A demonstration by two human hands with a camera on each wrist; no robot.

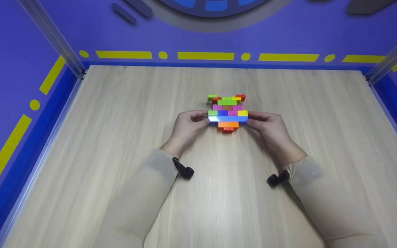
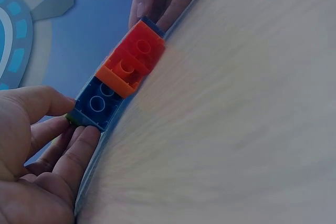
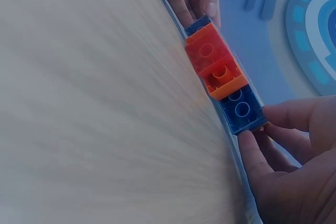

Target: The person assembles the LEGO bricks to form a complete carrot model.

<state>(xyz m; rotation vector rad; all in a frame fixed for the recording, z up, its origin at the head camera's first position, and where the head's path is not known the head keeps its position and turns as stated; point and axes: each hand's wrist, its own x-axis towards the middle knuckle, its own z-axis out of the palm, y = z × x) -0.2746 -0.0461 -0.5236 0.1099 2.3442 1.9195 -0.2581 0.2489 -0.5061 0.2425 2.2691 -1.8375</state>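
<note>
A flat figure of toy building blocks (image 1: 227,107) lies between both hands at the middle of the table. Its rows are green, red and yellow at the far end, then pink and brown, a mixed row, a long blue row, and orange and red nearest the person. My left hand (image 1: 189,124) pinches the left end of the blue row, thumb in front. At the right end of that row, my right hand (image 1: 268,128) pinches likewise. Both wrist views show the hollow undersides of the red block (image 2: 142,45) and the blue block (image 3: 242,109).
The pale wood table (image 1: 205,199) spreads around the figure. Purple-blue walls (image 1: 205,41) with yellow dashes stand behind it and on both sides. Metal posts (image 1: 52,34) rise at the back corners. A black strap device (image 1: 183,168) sits on each cuff.
</note>
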